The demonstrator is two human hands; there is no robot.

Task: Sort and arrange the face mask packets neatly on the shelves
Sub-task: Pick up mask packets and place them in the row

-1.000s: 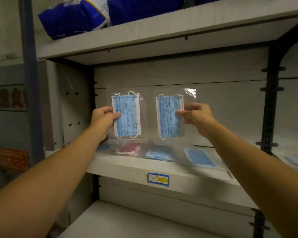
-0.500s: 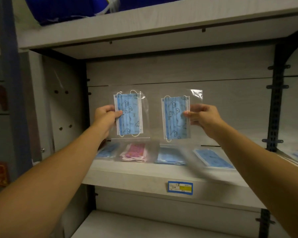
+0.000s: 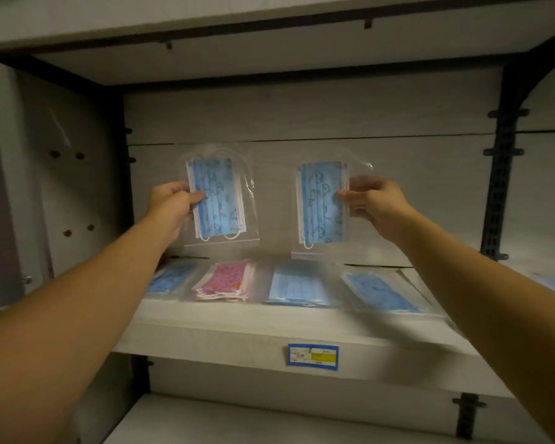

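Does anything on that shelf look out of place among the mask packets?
Yes: one pink packet lies among blue ones, and the right-hand blue packet lies askew. The shelf otherwise looks undamaged.

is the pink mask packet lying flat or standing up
Lying flat: the pink mask packet rests on the shelf between blue packets, its broad face up.

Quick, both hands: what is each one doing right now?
Left hand: pinching a clear plastic packet of blue patterned masks.
Right hand: pinching a second clear packet of blue patterned masks.
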